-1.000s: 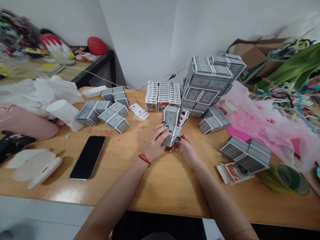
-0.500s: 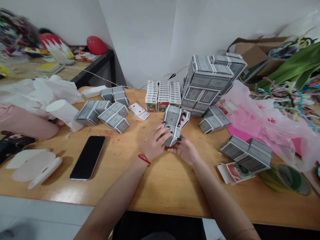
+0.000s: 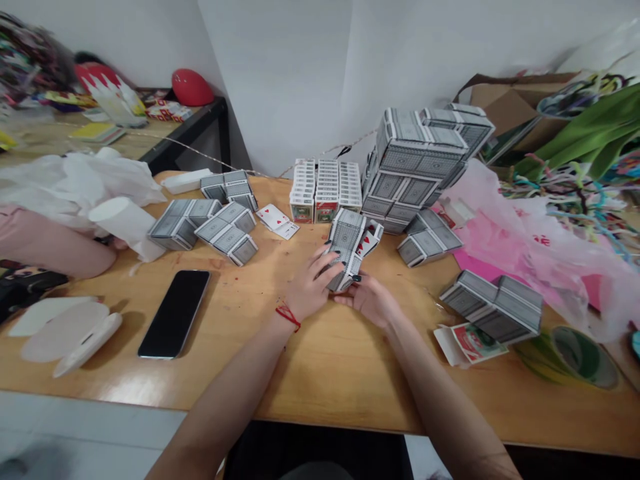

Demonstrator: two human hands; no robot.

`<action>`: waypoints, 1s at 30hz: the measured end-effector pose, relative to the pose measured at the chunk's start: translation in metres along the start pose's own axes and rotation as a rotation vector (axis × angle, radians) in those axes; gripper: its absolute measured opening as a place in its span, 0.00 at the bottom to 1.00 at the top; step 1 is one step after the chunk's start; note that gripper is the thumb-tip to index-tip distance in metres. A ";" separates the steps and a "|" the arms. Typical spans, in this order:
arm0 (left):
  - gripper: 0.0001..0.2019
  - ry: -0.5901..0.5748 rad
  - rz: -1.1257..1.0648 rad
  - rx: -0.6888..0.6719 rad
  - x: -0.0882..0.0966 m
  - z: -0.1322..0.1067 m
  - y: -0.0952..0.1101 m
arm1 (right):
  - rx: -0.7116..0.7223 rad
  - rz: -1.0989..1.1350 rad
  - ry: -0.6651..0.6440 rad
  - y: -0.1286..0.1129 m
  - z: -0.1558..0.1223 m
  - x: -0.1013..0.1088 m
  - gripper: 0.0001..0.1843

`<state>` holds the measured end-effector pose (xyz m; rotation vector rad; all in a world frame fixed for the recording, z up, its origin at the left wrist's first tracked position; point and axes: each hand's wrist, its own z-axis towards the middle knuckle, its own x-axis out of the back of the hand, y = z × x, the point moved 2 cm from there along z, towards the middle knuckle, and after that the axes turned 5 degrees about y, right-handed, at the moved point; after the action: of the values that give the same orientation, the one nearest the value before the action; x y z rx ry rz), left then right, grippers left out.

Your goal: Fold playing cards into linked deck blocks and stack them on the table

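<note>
Between my hands is a block folded from grey-backed playing cards (image 3: pixel 346 230), tilted, with a red-heart card face showing at its right side. My left hand (image 3: pixel 313 283) wraps round its left side, fingers across the front. Low on its right, my right hand (image 3: pixel 370 300) pinches the bottom edge with thumb and fingers. Just behind stand rows of upright card boxes (image 3: pixel 327 190). Loose heart cards (image 3: pixel 277 220) lie to the left on the wooden table (image 3: pixel 330 373).
A tall stack of card blocks (image 3: pixel 417 157) stands at the back right. More folded blocks (image 3: pixel 227 233) sit on the left, others (image 3: pixel 493 307) on the right by an open card box (image 3: pixel 473 343) and tape roll (image 3: pixel 570 357). A phone (image 3: pixel 175 313) lies at left.
Both hands stay on the card block and have barely moved. The block's upper right part leans slightly farther right. The view has shifted a little.
</note>
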<state>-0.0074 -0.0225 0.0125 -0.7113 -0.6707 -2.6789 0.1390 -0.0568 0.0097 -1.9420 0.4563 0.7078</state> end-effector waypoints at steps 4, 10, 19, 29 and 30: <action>0.23 -0.030 0.001 0.007 0.001 0.002 0.002 | -0.002 0.000 0.004 0.000 0.001 0.002 0.10; 0.24 -0.057 0.002 0.019 0.002 0.002 0.003 | 0.024 -0.022 0.024 0.002 0.003 0.002 0.10; 0.24 -0.066 -0.012 0.047 0.000 0.001 0.004 | 0.106 -0.077 0.104 0.005 0.005 0.002 0.09; 0.23 -0.101 -0.022 0.055 0.000 0.002 0.005 | 0.081 -0.051 0.107 0.003 0.002 0.000 0.11; 0.24 -0.099 -0.025 0.050 -0.001 0.002 0.005 | 0.082 -0.051 0.109 0.003 0.002 0.000 0.11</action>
<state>-0.0045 -0.0255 0.0151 -0.8315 -0.7740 -2.6535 0.1365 -0.0564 0.0074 -1.9144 0.4926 0.5444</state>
